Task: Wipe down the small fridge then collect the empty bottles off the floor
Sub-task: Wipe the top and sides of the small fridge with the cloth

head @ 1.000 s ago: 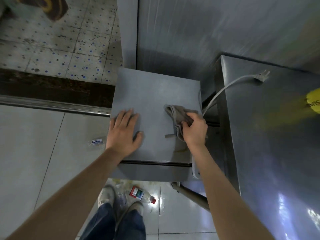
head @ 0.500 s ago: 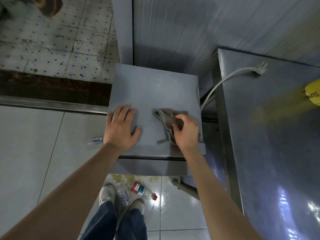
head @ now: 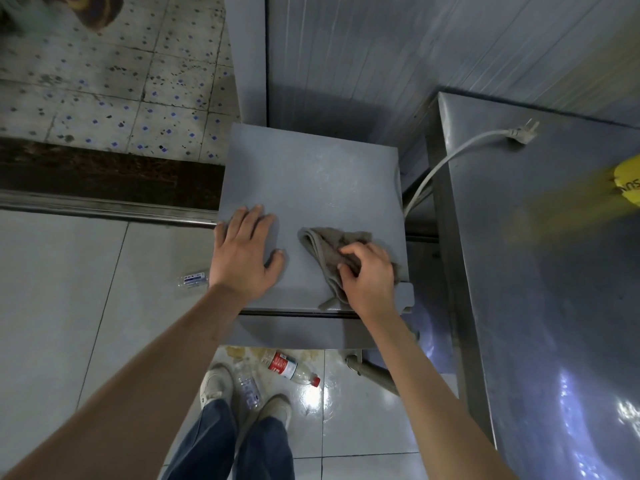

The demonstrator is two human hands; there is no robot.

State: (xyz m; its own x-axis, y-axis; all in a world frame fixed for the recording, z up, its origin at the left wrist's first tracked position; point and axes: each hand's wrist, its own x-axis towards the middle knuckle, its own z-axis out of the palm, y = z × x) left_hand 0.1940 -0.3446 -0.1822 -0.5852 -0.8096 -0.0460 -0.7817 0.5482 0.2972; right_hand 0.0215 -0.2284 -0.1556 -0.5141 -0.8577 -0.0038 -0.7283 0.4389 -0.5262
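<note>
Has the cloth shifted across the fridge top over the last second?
Yes. The cloth has slid leftward, away from the fridge top's right edge, toward the flat left hand.

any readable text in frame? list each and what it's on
"SU": black letters on the yellow object at the right edge, cut off by the frame.
Red-label bottle on the floor: print too small to read.
Clear bottle between the shoes: label blurred.
Flattened bottle left of the fridge: blue-white label unreadable.

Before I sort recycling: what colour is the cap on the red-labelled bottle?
Red, on the red-labelled bottle in the head view.
</note>
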